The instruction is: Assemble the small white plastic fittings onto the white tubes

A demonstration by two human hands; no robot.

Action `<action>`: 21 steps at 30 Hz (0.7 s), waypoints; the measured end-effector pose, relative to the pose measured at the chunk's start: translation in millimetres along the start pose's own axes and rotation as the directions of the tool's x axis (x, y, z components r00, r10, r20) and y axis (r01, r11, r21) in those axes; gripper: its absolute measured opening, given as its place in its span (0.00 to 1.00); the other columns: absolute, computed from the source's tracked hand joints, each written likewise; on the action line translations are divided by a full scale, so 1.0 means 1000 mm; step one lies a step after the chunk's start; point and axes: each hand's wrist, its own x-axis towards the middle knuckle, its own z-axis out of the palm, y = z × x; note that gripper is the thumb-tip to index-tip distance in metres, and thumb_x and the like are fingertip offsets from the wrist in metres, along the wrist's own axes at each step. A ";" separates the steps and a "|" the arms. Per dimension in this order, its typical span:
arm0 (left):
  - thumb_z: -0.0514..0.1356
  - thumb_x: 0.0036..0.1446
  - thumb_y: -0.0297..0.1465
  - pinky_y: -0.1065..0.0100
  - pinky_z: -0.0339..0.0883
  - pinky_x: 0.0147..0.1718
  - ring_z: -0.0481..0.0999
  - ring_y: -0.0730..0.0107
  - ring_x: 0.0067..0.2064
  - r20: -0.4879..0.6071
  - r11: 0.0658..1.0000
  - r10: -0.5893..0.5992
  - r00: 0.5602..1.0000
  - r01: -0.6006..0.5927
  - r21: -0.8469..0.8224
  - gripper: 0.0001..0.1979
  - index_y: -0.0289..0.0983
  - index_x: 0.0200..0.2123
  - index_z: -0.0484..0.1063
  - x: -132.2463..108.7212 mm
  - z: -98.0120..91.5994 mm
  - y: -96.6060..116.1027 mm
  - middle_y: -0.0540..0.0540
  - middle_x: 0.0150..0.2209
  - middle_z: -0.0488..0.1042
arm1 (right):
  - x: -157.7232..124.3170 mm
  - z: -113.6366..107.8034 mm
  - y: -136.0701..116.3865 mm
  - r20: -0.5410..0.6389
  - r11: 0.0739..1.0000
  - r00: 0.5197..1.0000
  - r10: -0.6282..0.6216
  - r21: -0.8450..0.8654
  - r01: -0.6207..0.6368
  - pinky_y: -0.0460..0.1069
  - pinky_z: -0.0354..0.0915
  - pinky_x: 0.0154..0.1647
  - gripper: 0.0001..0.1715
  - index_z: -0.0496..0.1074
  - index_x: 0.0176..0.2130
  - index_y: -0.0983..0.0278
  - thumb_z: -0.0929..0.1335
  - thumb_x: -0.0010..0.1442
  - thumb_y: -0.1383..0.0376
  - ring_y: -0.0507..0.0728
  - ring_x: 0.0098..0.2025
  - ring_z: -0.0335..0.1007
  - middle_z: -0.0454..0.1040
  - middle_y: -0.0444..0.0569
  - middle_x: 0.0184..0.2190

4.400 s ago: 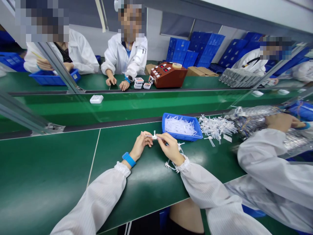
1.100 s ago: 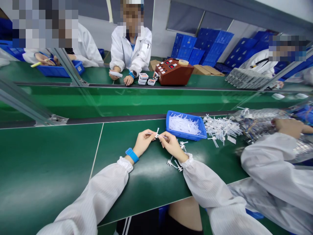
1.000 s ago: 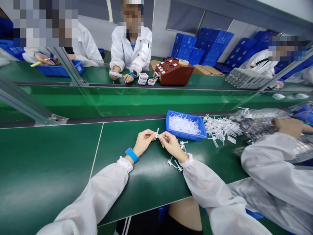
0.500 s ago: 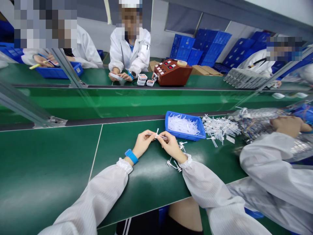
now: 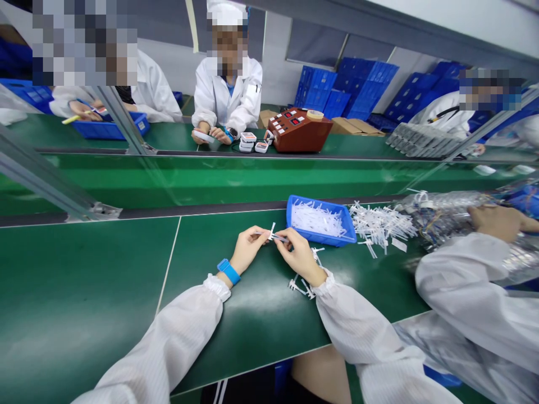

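Observation:
Between my fingertips is a small white plastic piece with thin strips (image 5: pixel 272 231). My left hand (image 5: pixel 248 247), with a blue band at the wrist, pinches its left side. On the other side my right hand (image 5: pixel 296 250) pinches a strip that points toward it; the fingertips partly hide the piece. Behind my right hand stands a blue tray (image 5: pixel 290 224) filled with loose translucent white strips (image 5: pixel 318 217). Several white strip pieces (image 5: pixel 300 286) lie on the green table near my right wrist.
A heap of white strip pieces (image 5: pixel 381 221) lies right of the tray. A co-worker's arm (image 5: pixel 467 269) reaches over silvery bags (image 5: pixel 450 210) at the right. Across the green belt (image 5: pixel 210 177), other people sit near a brown box-shaped device (image 5: pixel 298 132). A metal post (image 5: pixel 54 179) rises at left.
My hands stay together at the white piece, and the right fingers have shifted slightly away from its middle. The whole view has moved a little.

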 end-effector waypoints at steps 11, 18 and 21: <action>0.56 0.56 0.50 0.71 0.65 0.29 0.71 0.72 0.28 0.016 0.985 -0.082 0.997 0.083 -0.152 0.25 0.32 0.29 0.75 0.002 -0.002 0.000 0.45 0.26 0.73 | -0.013 -0.025 -0.009 -0.262 0.988 0.954 -0.146 0.002 0.152 0.48 0.68 0.30 0.08 0.72 0.41 0.62 0.64 0.65 0.66 0.52 0.24 0.70 0.76 0.46 0.28; 0.57 0.54 0.52 0.70 0.64 0.28 0.71 0.72 0.26 0.039 0.988 -0.089 0.995 0.093 -0.124 0.26 0.31 0.28 0.75 0.003 -0.003 0.002 0.45 0.25 0.73 | -0.028 -0.109 0.043 -0.581 0.985 0.810 0.083 -0.076 -0.156 0.49 0.67 0.31 0.13 0.71 0.39 0.65 0.63 0.64 0.58 0.54 0.26 0.72 0.76 0.48 0.28; 0.57 0.54 0.52 0.70 0.64 0.27 0.70 0.72 0.26 0.050 0.988 -0.090 0.995 0.095 -0.120 0.27 0.31 0.28 0.75 0.004 -0.003 0.001 0.45 0.25 0.73 | -0.017 -0.166 0.080 -0.679 0.885 0.721 0.135 -0.245 -0.397 0.51 0.66 0.37 0.19 0.70 0.37 0.67 0.59 0.65 0.57 0.57 0.33 0.71 0.76 0.53 0.32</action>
